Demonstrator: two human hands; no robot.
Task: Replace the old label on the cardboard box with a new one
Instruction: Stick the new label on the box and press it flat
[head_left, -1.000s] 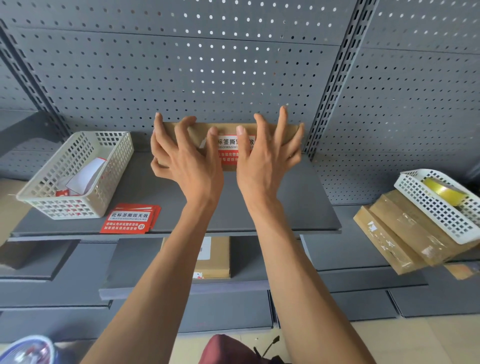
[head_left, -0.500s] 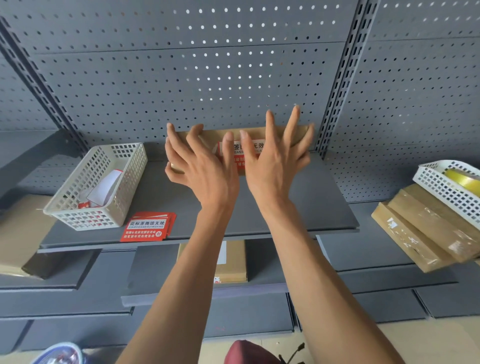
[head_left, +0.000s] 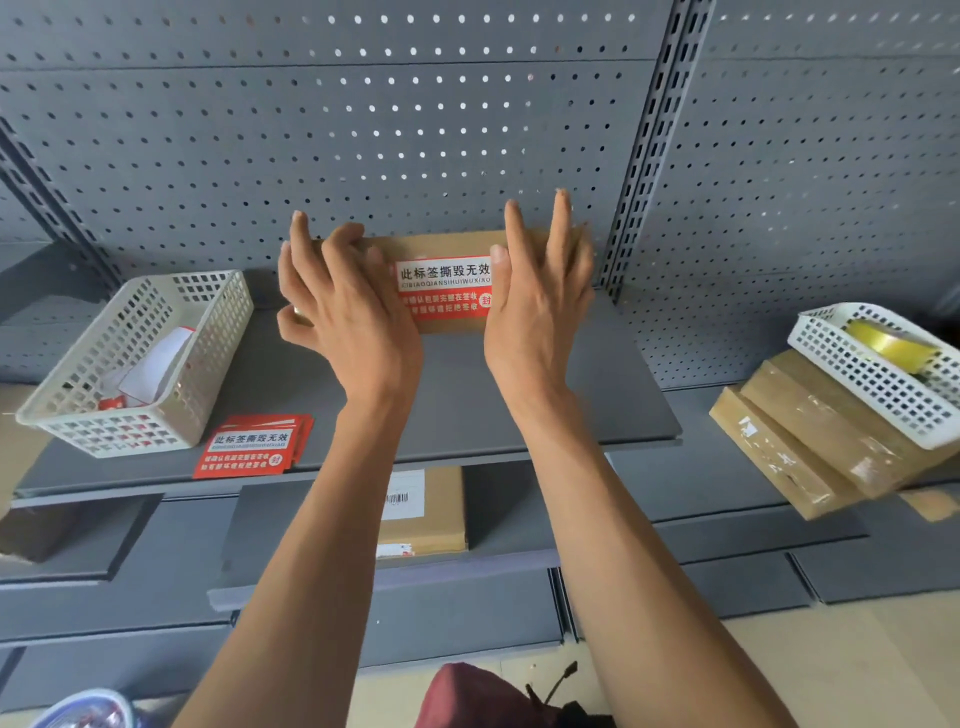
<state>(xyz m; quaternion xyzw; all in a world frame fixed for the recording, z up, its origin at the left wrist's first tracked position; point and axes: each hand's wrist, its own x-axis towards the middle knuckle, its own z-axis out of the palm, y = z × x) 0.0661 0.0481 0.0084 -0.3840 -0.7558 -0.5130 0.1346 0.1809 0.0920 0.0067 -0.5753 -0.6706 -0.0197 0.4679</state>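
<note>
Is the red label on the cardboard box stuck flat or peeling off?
Flat, as far as visible. The red label lies smooth on the cardboard box; its side edges are hidden by the left hand and right hand.

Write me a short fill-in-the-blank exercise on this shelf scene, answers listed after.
1. Both hands rest on the cardboard box, one at each ____.
2. The label on the box is red and ____.
3. The stack of spare labels lies beside the left ____.
4. The yellow tape roll sits in the ____ basket.

Answers: end; white; basket; right

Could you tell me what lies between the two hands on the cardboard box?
In the head view, the red and white label on the cardboard box.
</note>
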